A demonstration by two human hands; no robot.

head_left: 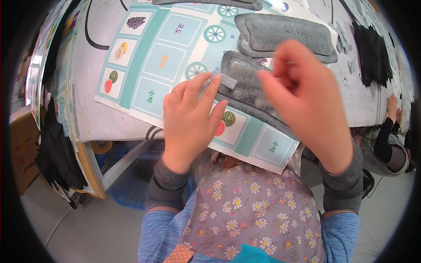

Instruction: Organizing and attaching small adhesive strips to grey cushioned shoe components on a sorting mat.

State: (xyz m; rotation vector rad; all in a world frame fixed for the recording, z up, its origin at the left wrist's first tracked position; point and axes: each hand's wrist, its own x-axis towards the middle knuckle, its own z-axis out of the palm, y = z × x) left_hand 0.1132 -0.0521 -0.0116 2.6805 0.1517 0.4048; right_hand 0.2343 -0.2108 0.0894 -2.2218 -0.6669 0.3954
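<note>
My left hand [186,111] has its fingers spread, palm down, over the printed sheet [169,111]. Its index fingertip touches one end of a small light-grey strip [228,82], which lies on the left end of a dark grey oblong pad [245,94]. Above that pad hovers my right hand [309,98], thumb apart from the curled fingers. Motion smears those fingers, and whether they hold anything cannot be made out. A second grey pad [287,37] lies just beyond the first. The sheet carries pale blue boxes and fruit pictures.
Part of another grey pad [210,3] shows at the far edge. Black material [372,55] hangs in a bundle at the right, near grey scraps [344,41]. More black material [57,153] hangs at the left. Another person's hand [391,107] rests at the table's right.
</note>
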